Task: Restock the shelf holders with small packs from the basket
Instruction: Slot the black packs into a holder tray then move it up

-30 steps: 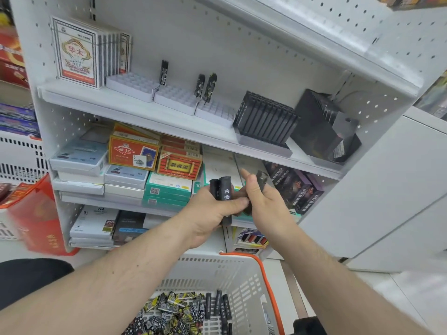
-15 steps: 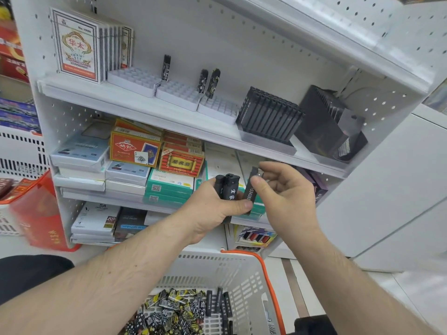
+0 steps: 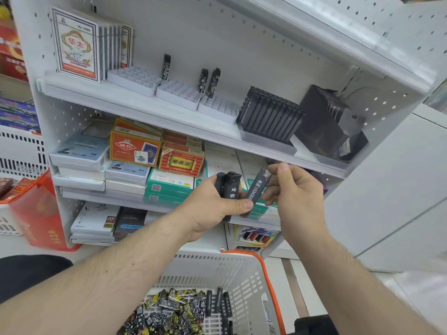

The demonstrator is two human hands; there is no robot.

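My left hand [image 3: 208,209] grips a bunch of small black packs [image 3: 228,186] upright in front of the middle shelf. My right hand [image 3: 296,192] pinches one black pack with white print [image 3: 257,187] by its top end, its lower end still against my left thumb. On the upper shelf stand three white slotted holders [image 3: 135,78], [image 3: 180,93], [image 3: 219,107], with three packs upright at their back edges [image 3: 167,66]. A white basket with an orange rim [image 3: 246,269] sits below, holding several black and yellow packs [image 3: 176,310].
A filled black holder [image 3: 271,114] and a dark tilted display box [image 3: 329,124] stand to the right on the upper shelf. Card boxes [image 3: 79,44] stand at its left. Boxes of cards and cables fill the lower shelves. A red bag [image 3: 38,211] stands on the left floor.
My right hand has turned and drawn one black pack up and to the right out of the bunch in my left hand. The view has shifted slightly upward.
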